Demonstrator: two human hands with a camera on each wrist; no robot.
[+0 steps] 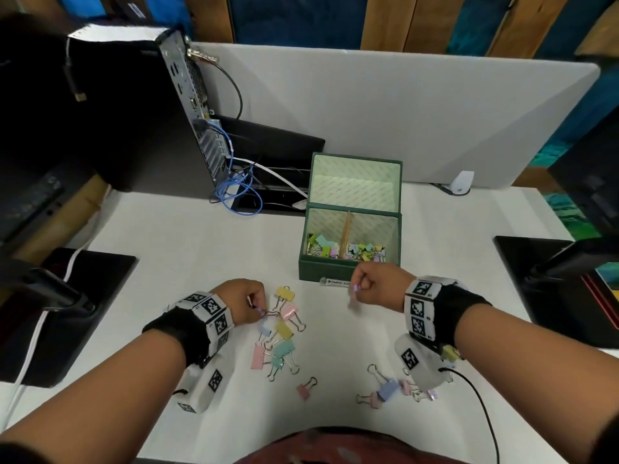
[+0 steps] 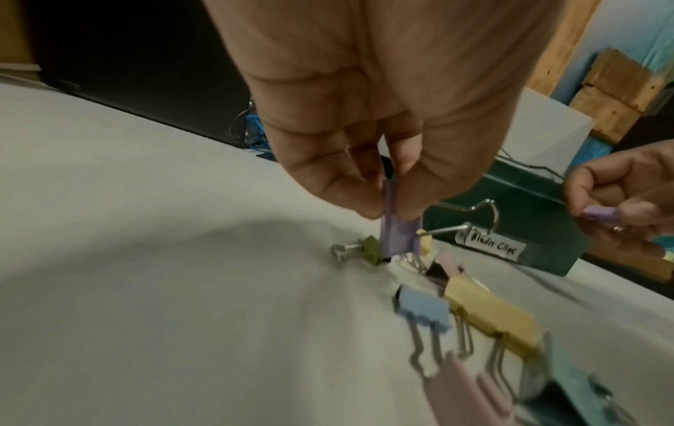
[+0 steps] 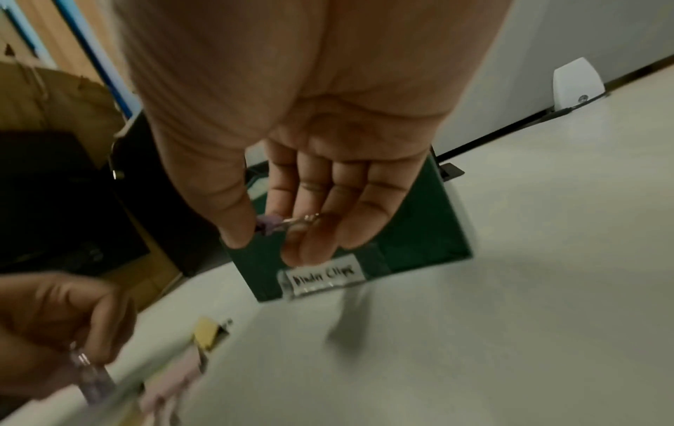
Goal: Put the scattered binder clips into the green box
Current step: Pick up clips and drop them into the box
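Note:
The open green box [image 1: 348, 271] stands mid-table, with a divider and several pastel binder clips in both halves. My left hand [image 1: 249, 304] pinches a purple binder clip [image 2: 395, 227] just above the left pile of clips [image 1: 279, 333]. My right hand [image 1: 366, 284] pinches a small purple clip [image 3: 268, 223] in front of the box's labelled front wall [image 3: 324, 278]. More clips lie near my right wrist, among them a blue one [image 1: 387, 390] and a lone pink one [image 1: 305, 390].
A computer tower [image 1: 134, 122] with blue cables [image 1: 237, 192] stands back left. Black monitor bases sit at the left [image 1: 67, 316] and right [image 1: 552, 286] edges. A grey partition [image 1: 402, 112] closes the back. A black cable [image 1: 482, 413] trails from my right wrist.

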